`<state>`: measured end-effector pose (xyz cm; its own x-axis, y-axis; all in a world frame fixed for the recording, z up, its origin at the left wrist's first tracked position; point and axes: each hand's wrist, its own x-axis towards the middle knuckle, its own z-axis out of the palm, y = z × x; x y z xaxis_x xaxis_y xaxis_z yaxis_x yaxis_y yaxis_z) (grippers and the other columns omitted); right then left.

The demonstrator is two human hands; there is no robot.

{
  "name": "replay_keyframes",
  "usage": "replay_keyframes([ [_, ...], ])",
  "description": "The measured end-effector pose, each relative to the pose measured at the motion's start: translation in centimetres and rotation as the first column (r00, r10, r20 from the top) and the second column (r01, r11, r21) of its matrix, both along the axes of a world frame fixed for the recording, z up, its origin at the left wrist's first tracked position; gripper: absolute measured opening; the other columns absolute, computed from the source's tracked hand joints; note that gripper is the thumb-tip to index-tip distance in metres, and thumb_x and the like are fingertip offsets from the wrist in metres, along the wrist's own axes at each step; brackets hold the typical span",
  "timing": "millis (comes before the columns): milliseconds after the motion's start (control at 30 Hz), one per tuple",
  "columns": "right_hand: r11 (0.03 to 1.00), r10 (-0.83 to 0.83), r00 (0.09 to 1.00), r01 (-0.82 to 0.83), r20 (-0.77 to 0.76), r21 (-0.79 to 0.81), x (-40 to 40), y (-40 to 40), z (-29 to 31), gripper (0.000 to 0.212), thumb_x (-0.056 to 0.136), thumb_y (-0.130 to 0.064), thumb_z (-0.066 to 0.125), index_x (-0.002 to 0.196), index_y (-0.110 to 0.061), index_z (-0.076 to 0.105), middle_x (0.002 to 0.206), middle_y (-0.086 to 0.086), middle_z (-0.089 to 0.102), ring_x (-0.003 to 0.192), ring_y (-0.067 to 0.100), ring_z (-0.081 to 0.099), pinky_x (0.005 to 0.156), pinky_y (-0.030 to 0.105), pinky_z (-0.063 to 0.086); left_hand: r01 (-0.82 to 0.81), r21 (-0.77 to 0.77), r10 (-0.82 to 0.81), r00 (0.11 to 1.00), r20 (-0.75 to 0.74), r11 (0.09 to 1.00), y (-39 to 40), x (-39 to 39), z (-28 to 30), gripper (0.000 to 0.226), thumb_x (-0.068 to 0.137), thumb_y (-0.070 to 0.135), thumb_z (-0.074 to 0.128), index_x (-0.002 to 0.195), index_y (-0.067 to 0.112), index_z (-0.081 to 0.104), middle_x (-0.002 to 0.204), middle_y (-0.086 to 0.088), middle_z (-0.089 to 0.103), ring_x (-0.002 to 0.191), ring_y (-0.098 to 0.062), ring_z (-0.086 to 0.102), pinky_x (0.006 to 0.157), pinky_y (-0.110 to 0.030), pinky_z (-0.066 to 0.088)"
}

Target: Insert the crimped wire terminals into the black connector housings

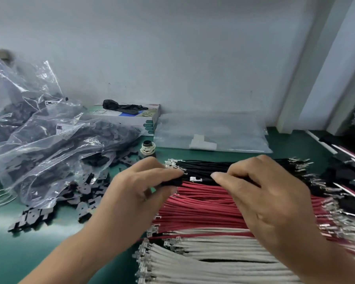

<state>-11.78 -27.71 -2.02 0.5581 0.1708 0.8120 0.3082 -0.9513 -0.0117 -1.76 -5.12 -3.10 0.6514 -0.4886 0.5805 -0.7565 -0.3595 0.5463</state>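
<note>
My left hand (139, 193) pinches a black connector housing (172, 183) between thumb and fingers, above the left ends of the wire rows. My right hand (262, 193) pinches a black wire (208, 182) whose silver crimped terminal (195, 179) points left, a short gap from the housing. Below lie rows of black wires (203, 166), red wires (203, 208) and white wires (203, 261), all with metal terminals at their ends. Loose black housings (84, 193) are scattered on the green mat at the left.
Clear plastic bags of black housings (49, 144) fill the left side. A flat box (131, 115) with a black glove on it and an empty clear bag (211, 132) stand against the wall. A small spool (148, 148) sits behind my left hand. More wires lie at the right edge (348, 193).
</note>
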Motion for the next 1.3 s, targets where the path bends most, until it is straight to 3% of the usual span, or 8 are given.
replay_keyframes([
  [133, 0.995, 0.04, 0.998, -0.044, 0.043, 0.089, -0.8, 0.5, 0.7, 0.012, 0.094, -0.023, 0.07, 0.095, -0.014, 0.078, 0.085, -0.005, 0.063, 0.08, 0.011, 0.053, 0.073, 0.021, 0.043, -0.001, -0.045, 0.0, 1.0, -0.025, 0.999, -0.6, -0.6, 0.0, 0.034, 0.075, 0.013, 0.089, 0.099, 0.036, 0.08, 0.092, 0.019, 0.071, 0.078, -0.005, 0.07, 0.066, -0.007, 0.049],
  [267, 0.998, -0.013, 0.997, 0.019, 0.08, -0.068, -0.3, 0.3, 0.3, 0.018, 0.098, -0.01, 0.063, 0.102, -0.01, 0.08, 0.085, 0.005, 0.067, 0.076, 0.021, 0.056, 0.059, 0.032, 0.046, 0.035, -0.146, -0.056, 0.989, -0.138, 0.989, -0.7, -0.8, 0.0, 0.031, 0.073, 0.018, 0.088, 0.094, 0.039, 0.079, 0.09, 0.011, 0.074, 0.075, -0.015, 0.07, 0.064, -0.014, 0.052],
  [667, 0.957, 0.18, 0.977, -0.146, -0.118, 0.251, 0.1, 0.6, -0.5, 0.016, 0.087, -0.014, 0.071, 0.099, -0.015, 0.082, 0.084, -0.004, 0.061, 0.078, 0.019, 0.059, 0.063, 0.035, 0.049, 0.114, -0.272, -0.186, 0.948, -0.257, 0.956, -0.8, -0.7, -0.1, 0.023, 0.072, 0.026, 0.088, 0.092, 0.034, 0.082, 0.092, -0.001, 0.074, 0.079, -0.027, 0.071, 0.071, -0.043, 0.061],
  [800, 0.986, 0.118, 0.988, -0.104, -0.099, 0.13, 0.1, 0.6, -0.3, 0.014, 0.089, -0.011, 0.07, 0.098, -0.012, 0.081, 0.082, -0.003, 0.063, 0.074, 0.02, 0.057, 0.058, 0.036, 0.048, 0.091, -0.193, -0.127, 0.975, -0.184, 0.977, -0.8, -0.9, 0.0, 0.026, 0.073, 0.023, 0.085, 0.096, 0.034, 0.081, 0.091, 0.005, 0.073, 0.078, -0.019, 0.071, 0.07, -0.025, 0.059],
  [967, 0.998, 0.054, 0.998, -0.053, -0.024, 0.043, 0.2, 0.3, -0.1, 0.013, 0.09, -0.007, 0.07, 0.096, -0.01, 0.081, 0.081, 0.0, 0.064, 0.073, 0.019, 0.054, 0.056, 0.036, 0.047, 0.102, -0.238, -0.171, 0.942, -0.288, 0.966, -0.9, -1.1, 0.3, 0.02, 0.073, 0.028, 0.091, 0.089, 0.035, 0.082, 0.088, -0.003, 0.074, 0.074, -0.024, 0.07, 0.068, -0.042, 0.059],
  [1133, 0.959, 0.199, 0.974, -0.17, -0.108, 0.228, 0.2, 0.3, -0.2, 0.01, 0.09, -0.012, 0.074, 0.095, -0.016, 0.082, 0.082, -0.006, 0.062, 0.077, 0.015, 0.058, 0.065, 0.029, 0.047, 0.15, -0.323, -0.283, 0.863, -0.419, 0.934, -0.7, -1.0, 0.5, 0.02, 0.07, 0.018, 0.085, 0.089, 0.024, 0.084, 0.086, -0.007, 0.074, 0.073, -0.019, 0.069, 0.066, -0.021, 0.055],
  [1233, 0.93, 0.253, 0.957, -0.199, -0.145, 0.309, 0.4, 0.5, -0.3, 0.009, 0.089, -0.014, 0.076, 0.095, -0.017, 0.082, 0.082, -0.007, 0.062, 0.078, 0.015, 0.06, 0.065, 0.031, 0.049, 0.179, -0.283, -0.286, 0.869, -0.403, 0.942, -0.8, -1.2, 0.5, 0.021, 0.072, 0.019, 0.084, 0.092, 0.025, 0.084, 0.089, -0.012, 0.072, 0.078, -0.036, 0.068, 0.068, -0.044, 0.06],
  [1300, 0.911, 0.279, 0.946, -0.206, -0.166, 0.358, 0.5, 1.0, -0.5, 0.011, 0.088, -0.017, 0.073, 0.094, -0.016, 0.082, 0.082, -0.007, 0.061, 0.078, 0.015, 0.061, 0.064, 0.03, 0.049, 0.187, -0.224, -0.257, 0.903, -0.344, 0.957, -0.9, -1.4, 0.4, 0.022, 0.074, 0.02, 0.084, 0.094, 0.03, 0.084, 0.089, -0.009, 0.072, 0.075, -0.033, 0.067, 0.066, -0.046, 0.059],
])
